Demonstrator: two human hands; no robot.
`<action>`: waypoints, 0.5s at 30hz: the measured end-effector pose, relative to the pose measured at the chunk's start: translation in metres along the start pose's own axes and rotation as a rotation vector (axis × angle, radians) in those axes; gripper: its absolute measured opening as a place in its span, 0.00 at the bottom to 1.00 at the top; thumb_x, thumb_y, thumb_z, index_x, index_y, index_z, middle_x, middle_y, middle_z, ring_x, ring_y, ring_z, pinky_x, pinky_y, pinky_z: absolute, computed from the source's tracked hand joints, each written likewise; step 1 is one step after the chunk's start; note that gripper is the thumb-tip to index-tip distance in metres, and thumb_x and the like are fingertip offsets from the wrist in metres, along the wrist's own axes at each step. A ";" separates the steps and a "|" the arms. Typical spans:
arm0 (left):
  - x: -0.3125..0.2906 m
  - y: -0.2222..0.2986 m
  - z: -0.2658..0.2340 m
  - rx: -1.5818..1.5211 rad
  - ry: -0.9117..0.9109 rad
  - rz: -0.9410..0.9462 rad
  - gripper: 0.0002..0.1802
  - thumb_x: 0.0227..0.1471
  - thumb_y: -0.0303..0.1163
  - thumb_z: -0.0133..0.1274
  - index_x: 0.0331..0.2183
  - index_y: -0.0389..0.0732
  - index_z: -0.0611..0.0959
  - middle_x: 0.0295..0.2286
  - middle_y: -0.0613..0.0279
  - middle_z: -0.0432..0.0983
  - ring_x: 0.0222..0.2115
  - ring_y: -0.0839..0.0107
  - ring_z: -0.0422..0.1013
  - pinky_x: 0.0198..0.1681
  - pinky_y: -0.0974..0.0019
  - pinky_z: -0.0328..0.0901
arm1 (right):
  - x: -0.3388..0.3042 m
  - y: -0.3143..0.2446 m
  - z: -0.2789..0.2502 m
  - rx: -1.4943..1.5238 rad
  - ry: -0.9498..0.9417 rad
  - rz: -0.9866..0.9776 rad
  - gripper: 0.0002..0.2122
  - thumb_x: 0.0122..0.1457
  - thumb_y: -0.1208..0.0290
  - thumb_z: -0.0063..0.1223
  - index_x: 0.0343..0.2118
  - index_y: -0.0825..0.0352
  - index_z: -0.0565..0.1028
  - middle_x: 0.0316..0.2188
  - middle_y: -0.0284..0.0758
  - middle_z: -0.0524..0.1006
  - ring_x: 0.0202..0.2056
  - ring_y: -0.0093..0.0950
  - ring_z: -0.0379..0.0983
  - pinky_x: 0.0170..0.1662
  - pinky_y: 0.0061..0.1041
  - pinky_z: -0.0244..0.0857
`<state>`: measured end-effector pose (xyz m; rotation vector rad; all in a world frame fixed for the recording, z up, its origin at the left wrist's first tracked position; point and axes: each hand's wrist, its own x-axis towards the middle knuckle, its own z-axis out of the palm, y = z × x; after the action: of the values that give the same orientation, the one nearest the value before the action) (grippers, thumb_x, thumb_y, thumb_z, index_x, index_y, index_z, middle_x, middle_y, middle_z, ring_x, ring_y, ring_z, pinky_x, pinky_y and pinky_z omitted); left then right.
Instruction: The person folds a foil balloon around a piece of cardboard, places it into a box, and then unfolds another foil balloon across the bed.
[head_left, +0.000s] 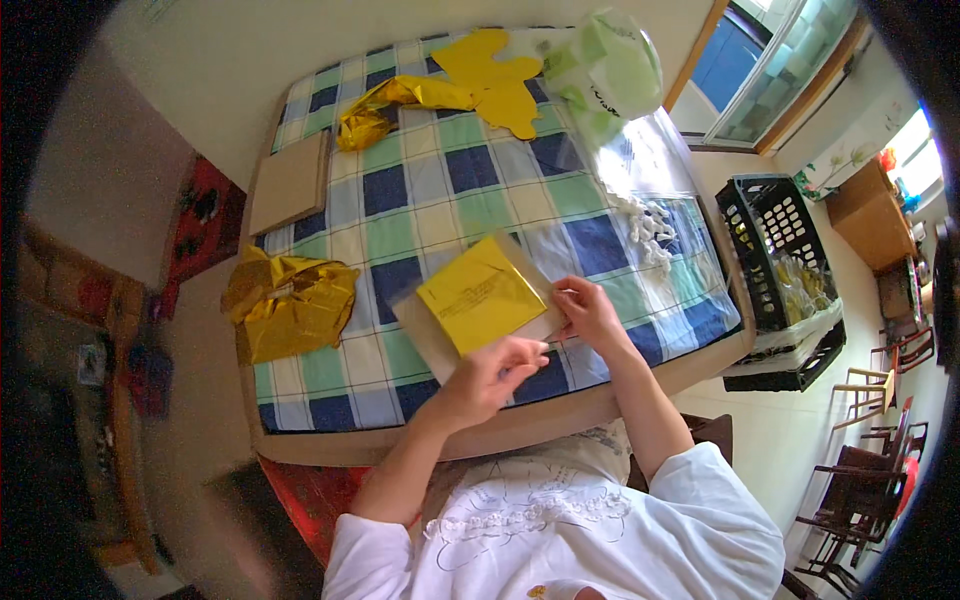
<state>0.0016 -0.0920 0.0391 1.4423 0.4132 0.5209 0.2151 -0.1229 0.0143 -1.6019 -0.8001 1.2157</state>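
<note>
In front of me lies a thin tan board (421, 328), turned at an angle, with a yellow square sheet (480, 295) on top of it. Faint dark print marks the sheet's surface. At the board's right corner, my right hand (590, 312) is closed, fingers and thumb gripping the edge. My left hand (487, 378) is at the near edge, just below the sheet's corner, its fingers drawn together; whatever they pinch is too small to make out.
Crumpled gold foil (290, 305) lies left on the checked tablecloth (400, 236). Behind it is another tan board (292, 185). Yellow cut-outs (490, 75), a green-and-white plastic bag (615, 75) and white strings (650, 232) sit farther back. Black crates (765, 235) stand right of the table.
</note>
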 end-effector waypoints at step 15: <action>-0.234 0.068 -0.305 -0.354 1.233 0.522 0.11 0.61 0.36 0.44 0.42 0.42 0.74 0.57 0.49 0.61 0.58 0.57 0.58 0.60 0.52 0.53 | -0.003 0.005 0.000 -0.044 -0.022 0.023 0.06 0.64 0.70 0.43 0.41 0.65 0.68 0.26 0.33 0.75 0.16 0.23 0.73 0.18 0.19 0.70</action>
<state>-0.3681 0.0294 0.0688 0.7203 0.8462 1.8201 0.2143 -0.1276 0.0111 -1.6406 -0.8293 1.2417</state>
